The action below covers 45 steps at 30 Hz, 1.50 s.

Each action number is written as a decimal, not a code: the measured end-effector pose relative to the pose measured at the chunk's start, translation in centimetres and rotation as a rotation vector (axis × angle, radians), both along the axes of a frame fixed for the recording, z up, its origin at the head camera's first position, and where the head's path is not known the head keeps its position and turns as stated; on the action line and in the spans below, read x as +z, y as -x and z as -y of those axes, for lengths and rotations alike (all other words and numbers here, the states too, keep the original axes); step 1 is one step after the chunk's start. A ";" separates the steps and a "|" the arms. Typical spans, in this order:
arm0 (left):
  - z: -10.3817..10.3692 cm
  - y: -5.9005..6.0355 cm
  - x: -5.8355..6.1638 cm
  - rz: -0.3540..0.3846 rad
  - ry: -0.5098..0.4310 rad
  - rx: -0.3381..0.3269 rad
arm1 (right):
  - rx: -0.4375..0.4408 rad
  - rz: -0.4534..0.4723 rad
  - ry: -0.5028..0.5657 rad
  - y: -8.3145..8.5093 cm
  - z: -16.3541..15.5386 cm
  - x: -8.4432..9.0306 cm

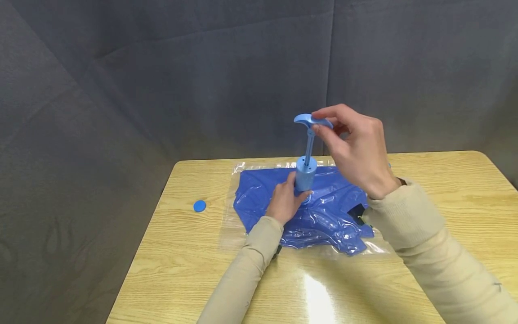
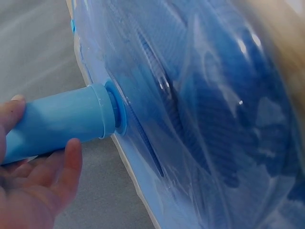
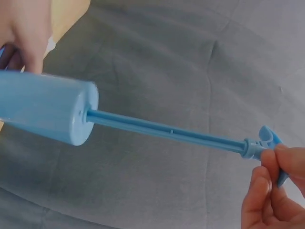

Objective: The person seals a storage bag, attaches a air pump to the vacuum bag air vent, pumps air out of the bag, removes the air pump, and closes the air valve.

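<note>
A person's left hand (image 1: 284,203) is reaching forward low over the table, its forearm in a beige sleeve stretching straight ahead, the fingers and thumb curling round a grip with the thumb pointing upward. The right hand (image 1: 356,150) is hovering higher, wrist bending and arm angling in from the right side in a matching beige sleeve. Its fingertips (image 3: 267,179) are pinching together, the remaining fingers curling loosely inward.
</note>
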<state>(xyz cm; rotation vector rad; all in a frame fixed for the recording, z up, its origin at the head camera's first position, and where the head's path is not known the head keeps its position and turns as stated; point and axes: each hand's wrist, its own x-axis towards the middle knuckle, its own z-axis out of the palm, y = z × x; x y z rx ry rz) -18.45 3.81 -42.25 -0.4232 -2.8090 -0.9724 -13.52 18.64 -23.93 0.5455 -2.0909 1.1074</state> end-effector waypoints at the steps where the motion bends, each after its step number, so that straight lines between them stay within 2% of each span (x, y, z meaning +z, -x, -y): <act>1: 0.0 0.0 0.0 -0.002 -0.002 0.001 | 0.003 0.001 0.001 -0.1 0.0 0.1; 7: 0.1 -0.1 0.0 -0.006 -0.010 0.001 | 0.005 -0.014 0.007 -0.4 0.1 0.8; 14: 0.1 -0.2 -0.2 -0.013 0.009 -0.006 | 0.005 -0.064 -0.042 -0.5 0.0 1.2; 26: 0.2 -0.4 -0.3 -0.041 0.014 -0.012 | -0.006 -0.059 -0.014 -0.5 0.2 1.3; 37: 0.4 -0.4 -0.2 -0.019 0.015 -0.005 | -0.010 -0.048 -0.015 -0.3 0.3 1.2; 45: 0.4 -0.3 -0.4 -0.079 0.029 0.003 | -0.007 -0.052 -0.027 -0.2 0.5 1.0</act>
